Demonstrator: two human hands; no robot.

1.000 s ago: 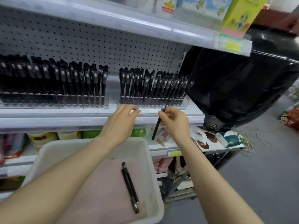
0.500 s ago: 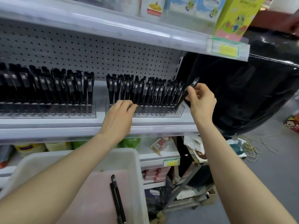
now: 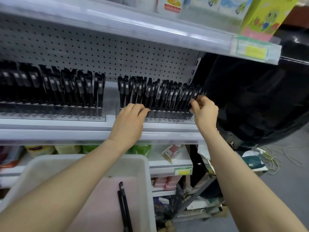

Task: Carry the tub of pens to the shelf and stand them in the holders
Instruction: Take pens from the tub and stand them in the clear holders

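Slim black pen (image 3: pixel 195 95) pinched at the right end of the clear plastic holder (image 3: pixel 167 116)
The right hand (image 3: pixel 204 111) grasped that pen in its fingers, among the others standing in the holder on the grey metal shelf (image 3: pixel 66 133); the left hand (image 3: pixel 128 124) lay on the holder's front edge, fingers loosely bent, gripping nothing. Two more black pens (image 3: pixel 124 206) lay in the white plastic tub (image 3: pixel 145 164) below

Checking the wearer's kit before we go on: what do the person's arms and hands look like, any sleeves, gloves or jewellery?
Both are bare. The left hand and right hand wear no gloves, and no ring, watch or wristband shows. The left forearm and right forearm are uncovered down to the picture's bottom edge, so no sleeve is in view.
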